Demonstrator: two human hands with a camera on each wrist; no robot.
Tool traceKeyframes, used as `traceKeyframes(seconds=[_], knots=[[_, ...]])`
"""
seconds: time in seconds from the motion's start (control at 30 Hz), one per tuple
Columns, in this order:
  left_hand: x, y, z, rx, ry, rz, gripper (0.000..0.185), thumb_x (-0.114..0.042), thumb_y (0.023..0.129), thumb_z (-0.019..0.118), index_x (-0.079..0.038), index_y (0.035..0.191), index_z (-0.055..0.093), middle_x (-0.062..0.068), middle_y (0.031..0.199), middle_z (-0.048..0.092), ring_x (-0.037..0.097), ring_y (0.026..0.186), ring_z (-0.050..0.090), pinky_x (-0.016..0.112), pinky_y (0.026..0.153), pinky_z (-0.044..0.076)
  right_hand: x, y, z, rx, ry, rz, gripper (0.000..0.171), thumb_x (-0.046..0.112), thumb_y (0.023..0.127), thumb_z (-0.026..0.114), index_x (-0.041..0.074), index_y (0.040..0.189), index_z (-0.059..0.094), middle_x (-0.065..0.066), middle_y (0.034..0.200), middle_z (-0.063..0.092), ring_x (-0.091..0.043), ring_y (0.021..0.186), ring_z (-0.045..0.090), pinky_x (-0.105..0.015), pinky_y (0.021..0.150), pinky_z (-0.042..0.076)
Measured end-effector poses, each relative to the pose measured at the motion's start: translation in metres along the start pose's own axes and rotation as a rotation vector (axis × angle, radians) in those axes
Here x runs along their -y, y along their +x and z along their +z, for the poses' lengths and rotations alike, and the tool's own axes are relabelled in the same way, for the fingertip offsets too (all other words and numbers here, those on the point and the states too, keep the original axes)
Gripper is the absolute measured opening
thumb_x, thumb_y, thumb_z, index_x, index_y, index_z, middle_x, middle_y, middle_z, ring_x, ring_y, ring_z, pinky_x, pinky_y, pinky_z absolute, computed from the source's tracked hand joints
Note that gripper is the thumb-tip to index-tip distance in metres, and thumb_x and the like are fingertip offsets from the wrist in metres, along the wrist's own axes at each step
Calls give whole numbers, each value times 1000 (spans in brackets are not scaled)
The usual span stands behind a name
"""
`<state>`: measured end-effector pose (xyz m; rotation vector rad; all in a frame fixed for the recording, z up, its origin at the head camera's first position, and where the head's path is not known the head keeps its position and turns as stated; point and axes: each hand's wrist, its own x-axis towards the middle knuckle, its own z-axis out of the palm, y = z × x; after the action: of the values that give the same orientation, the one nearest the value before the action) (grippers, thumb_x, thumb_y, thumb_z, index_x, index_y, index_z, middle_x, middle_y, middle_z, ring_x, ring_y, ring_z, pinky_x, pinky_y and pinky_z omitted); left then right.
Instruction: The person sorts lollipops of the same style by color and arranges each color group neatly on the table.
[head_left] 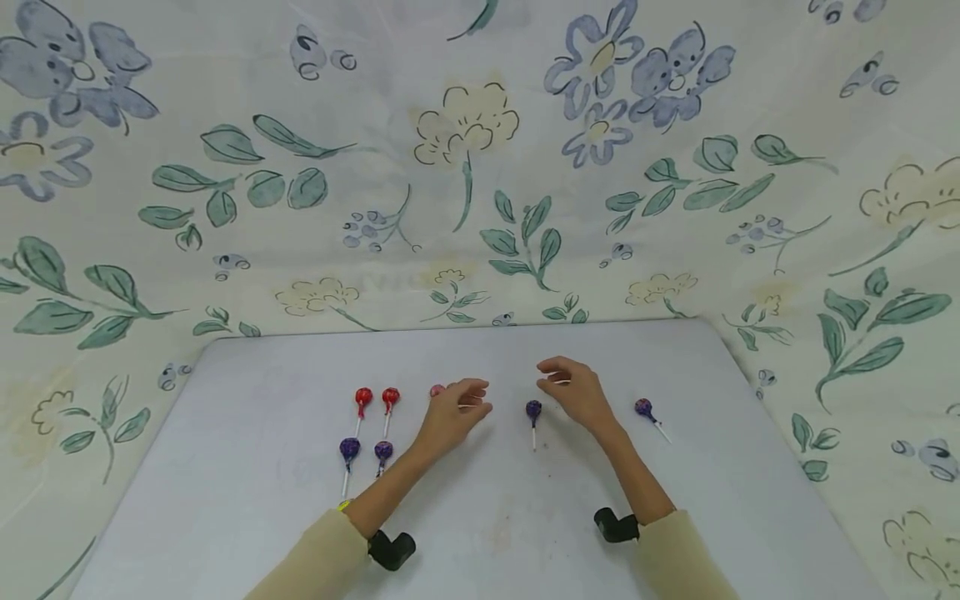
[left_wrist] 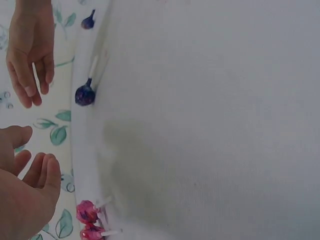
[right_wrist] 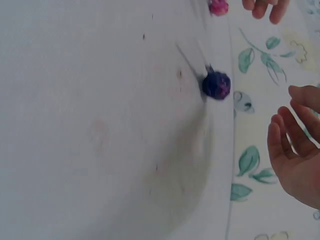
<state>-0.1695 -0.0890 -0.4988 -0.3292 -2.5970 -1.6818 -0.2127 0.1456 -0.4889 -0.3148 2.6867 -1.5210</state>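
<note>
My left hand [head_left: 453, 412] hovers over the middle of the table with loosely bent fingers, holding nothing. Behind it a pink lollipop [head_left: 437, 390] is partly hidden. Facing it, my right hand [head_left: 576, 392] is also without anything in its fingers. A purple lollipop [head_left: 533, 409] lies between the hands, nearer the right one, its white stick towards me; neither hand touches it. Another purple lollipop [head_left: 644, 407] lies slantwise to the right of the right hand. In the left wrist view, a pink lollipop [left_wrist: 87, 212] and a redder one [left_wrist: 92, 232] lie below the left hand.
Left of my left arm, two red lollipops [head_left: 363, 397] [head_left: 391, 396] lie above two purple ones [head_left: 349, 449] [head_left: 383, 451]. A yellow lollipop [head_left: 345, 505] is mostly covered by the left forearm. The white table [head_left: 495, 517] meets a floral cloth [head_left: 405, 192] at its far edge.
</note>
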Motion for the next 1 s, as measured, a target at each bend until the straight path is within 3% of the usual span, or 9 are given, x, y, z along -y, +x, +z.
traceKeyframes(seconds=[0.37, 0.6, 1.0], knots=[[-1, 2, 24, 73, -58, 34, 35, -2, 92, 69, 6, 125, 62, 24, 113, 66, 33, 101, 66, 40, 89, 55, -28, -25, -52, -50, -94, 2, 32, 7, 93, 70, -2, 123, 66, -19, 121, 66, -33, 108, 63, -47, 94, 51], [2, 8, 37, 76, -66, -3, 37, -3, 92, 69, 4, 127, 61, 24, 115, 65, 36, 103, 65, 44, 89, 55, -46, -41, -80, -76, -119, 54, 33, 7, 94, 68, -3, 125, 64, -20, 123, 65, -35, 109, 62, -48, 94, 51], [4, 15, 56, 92, -10, -18, 38, -5, 92, 70, 2, 129, 61, 24, 122, 62, 38, 111, 62, 47, 93, 52, -66, -53, -107, -79, -170, 111, 33, 8, 95, 65, -3, 127, 63, -23, 125, 63, -41, 112, 61, -51, 89, 52]])
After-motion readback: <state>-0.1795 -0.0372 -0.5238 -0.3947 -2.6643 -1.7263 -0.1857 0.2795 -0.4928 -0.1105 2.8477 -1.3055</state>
